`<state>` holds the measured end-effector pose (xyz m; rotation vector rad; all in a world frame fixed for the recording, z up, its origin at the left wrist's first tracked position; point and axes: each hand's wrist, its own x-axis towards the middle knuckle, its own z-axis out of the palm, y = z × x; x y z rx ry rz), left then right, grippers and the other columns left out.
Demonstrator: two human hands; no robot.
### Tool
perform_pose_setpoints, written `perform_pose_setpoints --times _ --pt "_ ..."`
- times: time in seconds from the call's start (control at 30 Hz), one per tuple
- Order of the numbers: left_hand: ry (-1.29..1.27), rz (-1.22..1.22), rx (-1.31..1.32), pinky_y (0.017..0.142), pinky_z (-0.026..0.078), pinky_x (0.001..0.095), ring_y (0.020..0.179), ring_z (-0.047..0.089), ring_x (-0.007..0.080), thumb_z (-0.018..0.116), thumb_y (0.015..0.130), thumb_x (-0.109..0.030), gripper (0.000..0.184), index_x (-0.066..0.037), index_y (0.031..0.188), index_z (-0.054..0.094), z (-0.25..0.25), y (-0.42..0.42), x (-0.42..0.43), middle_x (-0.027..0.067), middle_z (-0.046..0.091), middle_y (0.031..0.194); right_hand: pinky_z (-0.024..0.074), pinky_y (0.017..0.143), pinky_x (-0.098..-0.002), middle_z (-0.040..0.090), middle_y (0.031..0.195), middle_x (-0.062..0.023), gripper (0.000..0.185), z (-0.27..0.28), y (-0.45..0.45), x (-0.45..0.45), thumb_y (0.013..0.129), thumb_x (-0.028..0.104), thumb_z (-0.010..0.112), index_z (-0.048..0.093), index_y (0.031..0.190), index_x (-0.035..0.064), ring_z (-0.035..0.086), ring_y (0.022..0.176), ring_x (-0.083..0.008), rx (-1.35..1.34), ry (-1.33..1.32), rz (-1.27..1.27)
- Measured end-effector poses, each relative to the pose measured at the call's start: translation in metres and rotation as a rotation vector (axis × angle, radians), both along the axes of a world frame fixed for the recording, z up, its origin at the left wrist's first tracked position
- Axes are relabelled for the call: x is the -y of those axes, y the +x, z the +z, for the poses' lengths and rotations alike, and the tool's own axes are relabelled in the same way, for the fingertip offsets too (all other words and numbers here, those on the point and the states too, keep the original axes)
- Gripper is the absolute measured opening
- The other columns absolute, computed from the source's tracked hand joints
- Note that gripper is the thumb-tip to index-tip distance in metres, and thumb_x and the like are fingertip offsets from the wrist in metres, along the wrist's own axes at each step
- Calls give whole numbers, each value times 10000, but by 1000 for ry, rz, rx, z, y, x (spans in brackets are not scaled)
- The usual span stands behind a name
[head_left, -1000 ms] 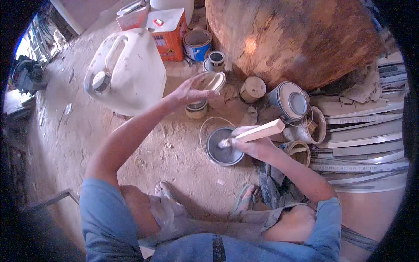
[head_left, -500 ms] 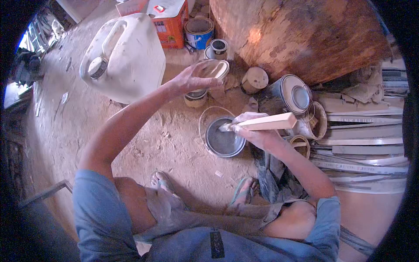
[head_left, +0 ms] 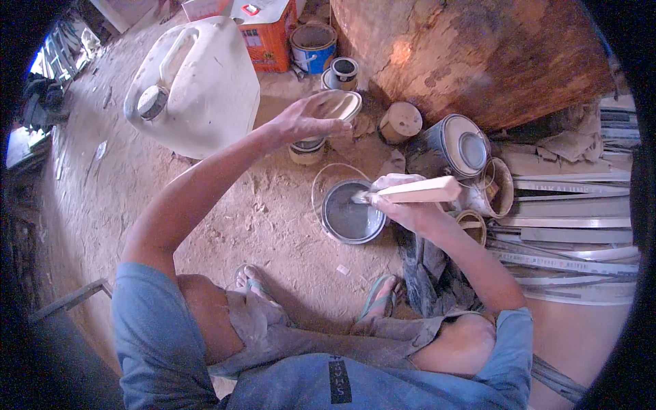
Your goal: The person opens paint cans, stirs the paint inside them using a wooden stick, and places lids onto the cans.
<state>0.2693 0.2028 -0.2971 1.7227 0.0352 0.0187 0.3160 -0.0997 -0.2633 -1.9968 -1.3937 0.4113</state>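
My left hand holds a round lid-like piece with a pale inner face, tilted above a small can. Below and to the right, my right hand is closed around a pale wooden stick with a whitish lower end. That end is over the mouth of an open metal can with grey contents, near the rim; whether it touches the contents I cannot tell. The can's wire handle loops out on its left side.
A large white jug lies at the upper left. An orange box, a blue can and a big rusty brown surface stand at the back. Several cans and long strips are at the right, near black plastic.
The view has shifted, so the floor objects appear higher. The stick's end has moved from the can's middle toward its right rim. Both hands keep their holds.
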Motion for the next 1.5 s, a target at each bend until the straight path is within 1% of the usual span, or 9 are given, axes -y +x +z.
perform_pose_setpoints --times 0.2,0.27,0.43,0.67,0.87,1.13,1.27,1.37,1.5 --pt "14 -13 -51 1108 406 361 1254 560 192 834 816 -403 898 -40 1519 409 -1 -2 -4 88 562 1417 572 750 -353 730 841 -109 221 15 -3 1 852 280 735 727 874 60 722 799 -264 -93 -360 -23" --pt "9 19 -47 1158 353 367 1348 496 261 860 739 -475 996 0 1497 422 -2 0 -1 166 534 1444 570 816 -328 742 924 -104 243 -12 -6 5 850 279 762 732 933 53 722 880 -230 -494 -158 2" --pt "-32 -5 -61 1128 385 363 1291 534 205 853 803 -375 890 -49 1513 426 9 -5 6 94 566 1416 547 756 -422 718 868 -92 234 -27 -6 3 843 290 776 715 901 71 704 841 -275 -261 71 -28" --pt "-13 -12 -22 1145 361 368 1320 506 218 843 797 -419 880 -48 1493 453 4 -4 1 95 536 1451 541 706 -455 683 757 -136 235 -11 -1 14 840 311 728 693 850 78 694 750 -337 62 -116 93" --pt "136 12 20 1131 370 372 1318 511 270 817 773 -507 957 24 1474 441 5 -4 1 177 550 1407 545 739 -386 664 764 -98 213 5 -16 -4 844 281 765 696 851 80 675 769 -300 -516 -105 -52" --pt "37 -13 -7 1118 391 378 1296 534 265 818 774 -487 936 11 1476 448 15 -9 6 167 574 1380 538 743 -384 679 805 -90 160 12 1 3 878 237 715 702 898 78 676 788 -278 -216 -22 88" --pt "42 -6 -3 1117 392 376 1290 539 256 820 787 -454 911 10 1476 446 13 -7 6 155 583 1375 552 759 -375 735 888 -99 193 24 -9 -4 853 236 720 715 927 57 709 848 -256 -312 -352 53" --pt "-34 -52 -76 1128 382 376 1304 524 226 850 784 -423 911 -63 1510 433 15 -8 4 106 558 1431 564 791 -352 736 917 -82 232 -21 -17 4 860 250 763 710 954 44 716 874 -235 -426 -13 -122" --pt "23 -34 -71 1124 391 383 1299 529 225 845 790 -427 896 -73 1507 441 10 -6 4 106 558 1432 564 794 -356 732 915 -88 234 -20 -1 3 853 254 767 707 960 55 716 876 -252 -343 -30 -58"
